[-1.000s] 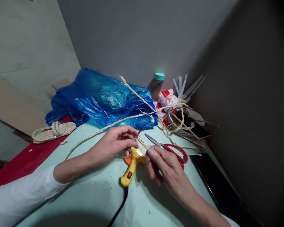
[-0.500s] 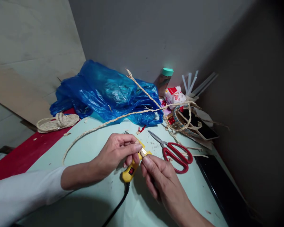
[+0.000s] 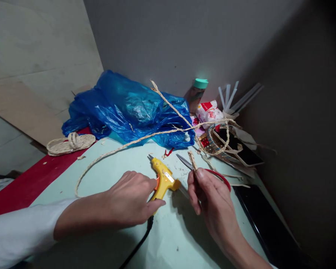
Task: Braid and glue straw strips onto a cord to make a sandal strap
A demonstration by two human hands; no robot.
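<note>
My left hand (image 3: pixel 137 198) is at the handle of a yellow hot glue gun (image 3: pixel 164 177), fingers curled by its orange trigger and thumb across the grip. The gun lies on the table, nozzle pointing away, with a clear glue stick (image 3: pixel 183 190) out of its back and a black cord below. My right hand (image 3: pixel 212 198) pinches a short piece of braided straw cord (image 3: pixel 193 160), its end sticking up between thumb and fingers. Behind that hand lie scissors (image 3: pixel 184 161) with red handles, partly hidden.
A long straw braid (image 3: pixel 123 146) curves over the table and a blue plastic bag (image 3: pixel 128 108). A small woven sandal-shaped piece (image 3: pixel 71 144) lies left. A green-capped jar (image 3: pixel 201 84), a tissue pack (image 3: pixel 210 112), glue sticks (image 3: pixel 228 95) and a dark flat object (image 3: pixel 257 213) are right.
My hands have parted. The left has moved from the cord down onto the glue gun's handle; the right has shifted right and up with the short braided cord, now covering part of the scissors.
</note>
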